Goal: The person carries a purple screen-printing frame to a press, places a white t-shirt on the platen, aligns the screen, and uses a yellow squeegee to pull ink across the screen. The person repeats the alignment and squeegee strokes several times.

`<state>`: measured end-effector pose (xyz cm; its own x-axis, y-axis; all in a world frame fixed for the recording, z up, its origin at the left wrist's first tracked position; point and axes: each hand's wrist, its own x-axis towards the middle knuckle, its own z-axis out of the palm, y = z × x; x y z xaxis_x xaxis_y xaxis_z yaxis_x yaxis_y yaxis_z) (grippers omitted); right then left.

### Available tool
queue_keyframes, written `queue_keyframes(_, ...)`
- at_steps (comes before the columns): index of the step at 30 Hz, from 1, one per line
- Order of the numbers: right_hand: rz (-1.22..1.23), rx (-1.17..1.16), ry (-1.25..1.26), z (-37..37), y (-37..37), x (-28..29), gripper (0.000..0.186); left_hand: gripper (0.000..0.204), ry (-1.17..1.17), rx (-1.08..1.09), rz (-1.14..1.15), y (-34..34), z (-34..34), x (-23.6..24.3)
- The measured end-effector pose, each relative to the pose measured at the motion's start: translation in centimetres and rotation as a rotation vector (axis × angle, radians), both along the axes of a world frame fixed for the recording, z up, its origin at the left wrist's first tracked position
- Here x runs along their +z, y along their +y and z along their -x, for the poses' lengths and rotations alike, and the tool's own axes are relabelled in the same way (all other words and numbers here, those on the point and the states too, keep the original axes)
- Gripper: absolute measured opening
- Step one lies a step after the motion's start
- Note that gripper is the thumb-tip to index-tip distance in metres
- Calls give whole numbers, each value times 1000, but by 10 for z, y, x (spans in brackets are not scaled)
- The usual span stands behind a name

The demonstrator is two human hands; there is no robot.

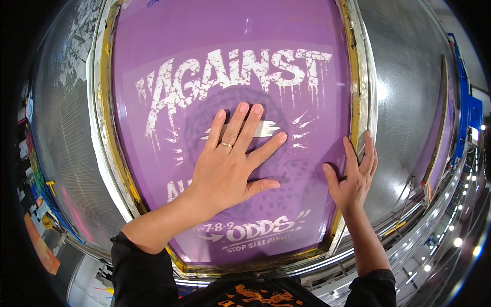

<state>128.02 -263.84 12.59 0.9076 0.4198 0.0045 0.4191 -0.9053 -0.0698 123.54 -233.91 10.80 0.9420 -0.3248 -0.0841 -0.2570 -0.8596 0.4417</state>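
Observation:
A purple screen-printing screen (pixel 230 30) with white stencil lettering and splash marks lies in front of me inside a frame (pixel 106 97) edged with yellowish tape. My left hand (pixel 230 153), a ring on one finger, rests flat on the mesh near its middle, fingers spread and holding nothing. It covers part of the design, where a dark round shape shows faintly through. At the frame's right side, my right hand (pixel 354 176) lies with fingers apart, some over the frame edge and the thumb over the mesh.
Grey metallic surfaces (pixel 404 102) flank the screen on both sides. Another purple screen (pixel 434 133) stands at the far right, beside a blue machine part (pixel 466 107). A rail with bright reflections curves along the lower right. Assorted items crowd the far left.

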Motion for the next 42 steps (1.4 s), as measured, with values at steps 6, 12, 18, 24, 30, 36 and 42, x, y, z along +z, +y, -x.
queue_keyframes(6,-22,-7,-5,0,0,0,63,81,12,-7,-10,-1,-1,-1)
queue_keyframes(12,-41,-3,21,-4,6,2,64,81,47,11,-17,0,1,2)
queue_keyframes(18,-17,-29,-5,5,-1,1,66,98,114,299,-158,26,10,24)
queue_keyframes(24,7,34,-34,1,2,-4,67,110,263,269,-242,26,29,46)
queue_keyframes(30,26,50,-54,0,2,-4,65,114,216,182,-317,27,38,47)
queue_keyframes(36,25,25,-35,2,0,-1,65,108,141,161,-338,24,38,41)
queue_keyframes(42,-15,-31,7,0,7,3,64,68,-107,127,-8,33,7,32)
